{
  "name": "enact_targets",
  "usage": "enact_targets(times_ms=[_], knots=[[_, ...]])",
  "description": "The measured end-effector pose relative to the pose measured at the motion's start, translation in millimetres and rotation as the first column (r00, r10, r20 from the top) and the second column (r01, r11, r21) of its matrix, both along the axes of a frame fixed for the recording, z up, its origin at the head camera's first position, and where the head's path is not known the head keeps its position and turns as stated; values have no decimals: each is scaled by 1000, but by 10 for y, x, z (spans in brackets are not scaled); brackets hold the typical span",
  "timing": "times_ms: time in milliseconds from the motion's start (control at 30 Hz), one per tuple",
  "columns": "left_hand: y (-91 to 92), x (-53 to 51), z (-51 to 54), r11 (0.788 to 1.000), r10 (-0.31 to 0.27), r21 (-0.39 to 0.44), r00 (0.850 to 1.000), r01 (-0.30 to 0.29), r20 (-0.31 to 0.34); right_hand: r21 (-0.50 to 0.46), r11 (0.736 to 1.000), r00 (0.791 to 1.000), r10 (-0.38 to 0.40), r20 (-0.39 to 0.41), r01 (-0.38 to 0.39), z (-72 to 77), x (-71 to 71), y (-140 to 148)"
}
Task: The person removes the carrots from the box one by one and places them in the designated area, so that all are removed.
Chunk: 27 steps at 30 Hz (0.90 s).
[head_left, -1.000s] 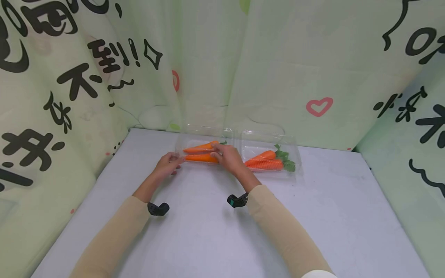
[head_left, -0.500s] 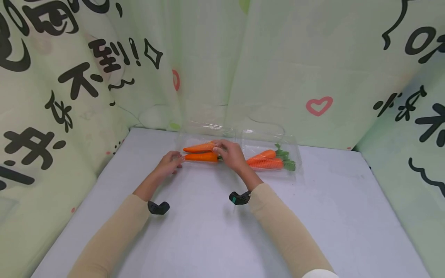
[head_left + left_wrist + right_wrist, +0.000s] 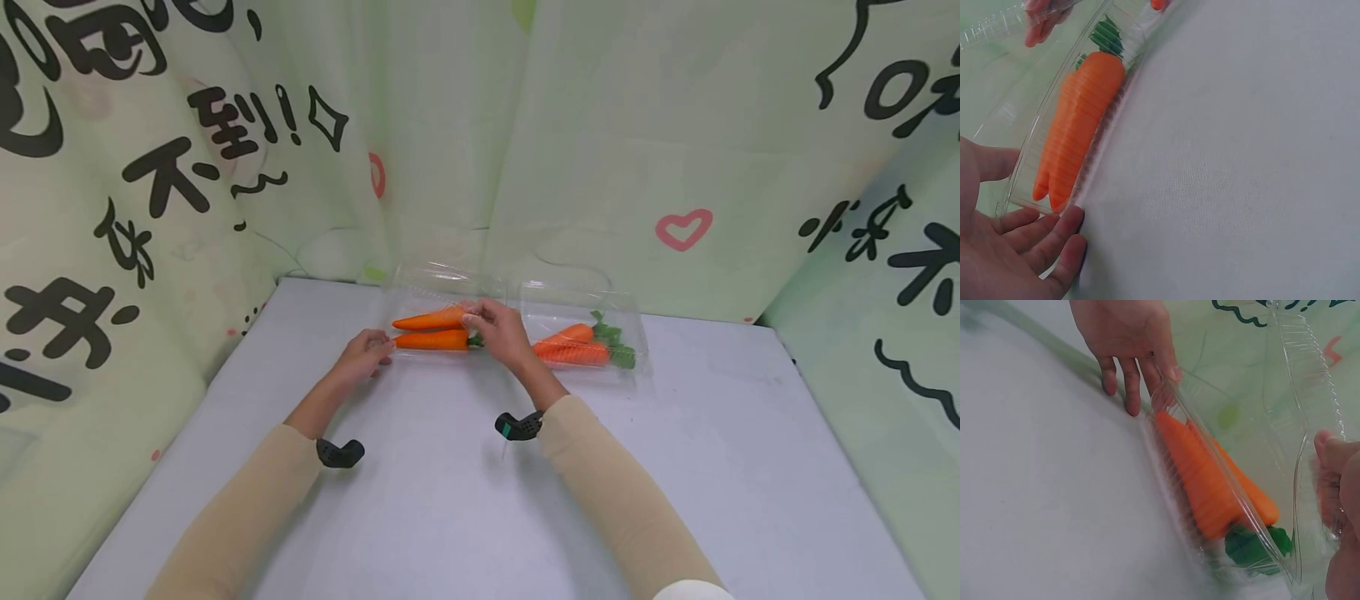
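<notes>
Two orange carrots [image 3: 433, 340] with green tops lie side by side in a clear plastic clamshell box [image 3: 1030, 140]. My left hand [image 3: 363, 355] grips the box's left end, thumb on one side and fingers at the other, as the left wrist view shows. At the opposite end, my right hand [image 3: 501, 335] pinches the edge of the raised clear lid [image 3: 1279, 394] between thumb and fingers. The lid leans up at the back of the box. Part of the carrot tops is hidden behind my right hand in the head view.
A second clear box [image 3: 551, 304] with several carrots [image 3: 573, 346] stands just right of the first. Both are near the back edge of the white table [image 3: 420, 500]. A printed curtain [image 3: 600, 167] hangs behind and along both sides.
My right hand has shifted slightly up and right, bringing the lid edge with it, and more of the near carrot's green top shows. My left hand stays at the box's end.
</notes>
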<state>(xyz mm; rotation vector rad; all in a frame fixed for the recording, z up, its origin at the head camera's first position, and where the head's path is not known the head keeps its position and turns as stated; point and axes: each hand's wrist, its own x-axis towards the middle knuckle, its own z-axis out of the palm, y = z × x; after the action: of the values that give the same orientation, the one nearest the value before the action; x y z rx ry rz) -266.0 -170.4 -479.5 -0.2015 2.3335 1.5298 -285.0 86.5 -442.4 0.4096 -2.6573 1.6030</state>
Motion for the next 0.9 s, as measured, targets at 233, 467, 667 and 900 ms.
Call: enact_targets(times_ms=[233, 467, 667, 900], knots=[[-36, 50, 13, 999, 20, 50, 1000, -20, -5, -25, 1000, 999, -17, 38, 18, 6, -5, -38], [-68, 37, 16, 996, 32, 85, 999, -33, 9, -33, 999, 996, -36, 83, 39, 68, 4, -46], [-56, 43, 18, 994, 33, 105, 999, -34, 6, -38, 998, 995, -52, 83, 55, 153, -21, -69], [-78, 60, 2, 993, 29, 113, 1000, -29, -5, 37, 999, 999, 23, 47, -25, 138, -14, -201]])
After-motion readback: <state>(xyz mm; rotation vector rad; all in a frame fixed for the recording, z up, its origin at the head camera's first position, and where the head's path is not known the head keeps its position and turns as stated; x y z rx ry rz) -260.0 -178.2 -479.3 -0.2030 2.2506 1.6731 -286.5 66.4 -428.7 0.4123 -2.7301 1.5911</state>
